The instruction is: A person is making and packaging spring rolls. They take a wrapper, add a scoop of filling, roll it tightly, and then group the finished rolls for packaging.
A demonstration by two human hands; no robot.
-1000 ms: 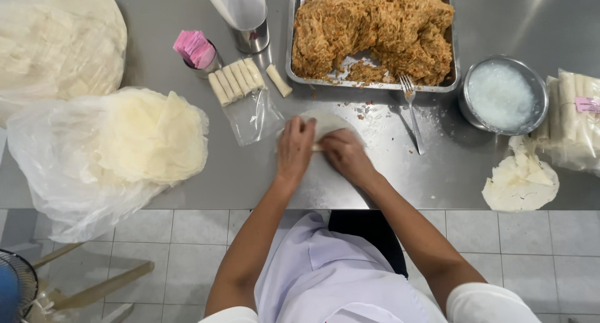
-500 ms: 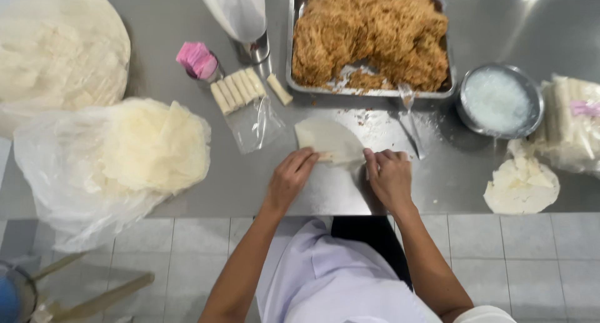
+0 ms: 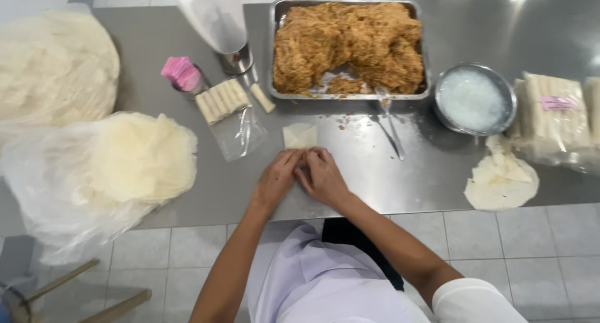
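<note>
Pastry wrapper (image 3: 300,136), pale and squarish, flat on steel desk (image 3: 437,166) just below tray of filling, near edge tucked under both hands. Left hand (image 3: 277,180) and right hand (image 3: 322,178) side by side, touching, fingertips curled down onto wrapper's near edge; whatever is folded beneath hidden by fingers, so roll itself not made out. Both hands pressing with bent fingers, neither spread.

Beyond wrapper: one rectangular metal tray (image 3: 425,93) heaped with shredded brown filling (image 3: 350,45), one fork (image 3: 389,120) leaning from tray's front lip onto desk. One round metal bowl (image 3: 509,98) of whitish liquid to right. One loose stack of torn wrapper pieces (image 3: 500,180) near desk's front edge. Bagged pale rolls (image 3: 553,113) at far right, cut off by frame, count unclear. About five finished rolls (image 3: 222,100) in a row on clear plastic bag (image 3: 240,134), one more roll (image 3: 262,98) lying apart. One pink-filled small cup (image 3: 182,75). One metal cup (image 3: 236,60) holding white plastic, top cropped. Two big piles of round sheets at left: one in open plastic bag (image 3: 134,160), one (image 3: 53,66) partly out of frame.
</note>
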